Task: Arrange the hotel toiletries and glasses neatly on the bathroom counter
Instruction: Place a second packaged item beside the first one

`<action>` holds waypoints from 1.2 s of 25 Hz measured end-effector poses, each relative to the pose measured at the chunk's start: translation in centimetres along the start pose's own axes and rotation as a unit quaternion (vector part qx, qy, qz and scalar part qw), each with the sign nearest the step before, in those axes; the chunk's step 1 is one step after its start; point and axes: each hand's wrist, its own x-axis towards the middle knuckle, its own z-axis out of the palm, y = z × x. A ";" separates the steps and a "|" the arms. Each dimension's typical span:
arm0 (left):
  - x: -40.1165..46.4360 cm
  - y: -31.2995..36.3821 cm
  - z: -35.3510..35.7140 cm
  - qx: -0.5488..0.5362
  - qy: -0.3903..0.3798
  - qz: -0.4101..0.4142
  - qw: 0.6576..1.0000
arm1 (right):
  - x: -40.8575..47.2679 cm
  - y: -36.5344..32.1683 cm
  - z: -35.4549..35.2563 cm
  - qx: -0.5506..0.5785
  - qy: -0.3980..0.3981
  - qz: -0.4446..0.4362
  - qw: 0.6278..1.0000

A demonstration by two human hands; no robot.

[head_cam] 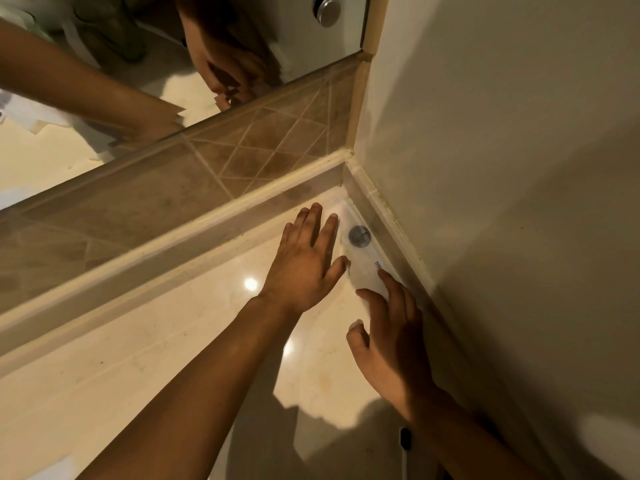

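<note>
Hands are lying flat and open: left hand [304, 261] beside, right hand [391, 327] touching a pale flat toiletry packet [363, 261] tucked into the desk [156, 358] corner. Pushing harder risks wedging it against the wall [502, 168].

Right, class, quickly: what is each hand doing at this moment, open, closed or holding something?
Left hand: open, fingers spread flat beside the white packet in the counter corner, holding nothing.
Right hand: open, fingertips resting on the packet's near end, not gripping.
</note>
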 end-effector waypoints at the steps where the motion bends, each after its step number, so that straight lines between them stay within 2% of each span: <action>1: -0.8 0.1 -0.7 -0.020 0.004 -0.002 1.000 | -0.1 -0.2 -0.3 0.006 -0.011 -0.005 1.000; 6: -9.4 -0.6 -4.5 -0.083 0.048 -0.039 0.995 | -1.0 -2.9 -2.3 0.071 -0.119 -0.047 0.989; 9: -16.7 -1.4 -6.2 -0.107 0.079 -0.102 0.986 | -1.8 -5.2 -3.6 0.146 -0.219 -0.116 0.958; 11: -22.1 -1.4 -6.9 -0.121 0.111 -0.150 0.975 | -2.8 -7.2 -4.6 0.158 -0.312 -0.137 0.927; 12: -25.1 -1.3 -6.9 -0.123 0.130 -0.171 0.969 | -3.7 -8.3 -4.8 0.161 -0.328 -0.169 0.915; 14: -31.0 -1.0 -6.0 -0.137 0.169 -0.223 0.950 | -5.4 -10.7 -5.0 0.176 -0.348 -0.223 0.893; 17: -39.0 -0.2 -2.9 -0.179 0.227 -0.336 0.896 | -7.9 -14.3 -4.5 0.152 -0.422 -0.245 0.859; 22: -48.6 1.9 5.1 -0.227 0.280 -0.506 0.784 | -11.8 -19.3 -1.2 -0.016 -0.461 -0.372 0.805; 24: -50.7 3.0 8.1 -0.252 0.273 -0.541 0.755 | -13.0 -20.7 0.5 -0.072 -0.469 -0.401 0.784; 30: -52.3 4.7 12.8 -0.216 0.198 -0.602 0.743 | -15.3 -22.3 4.3 -0.165 -0.393 -0.496 0.757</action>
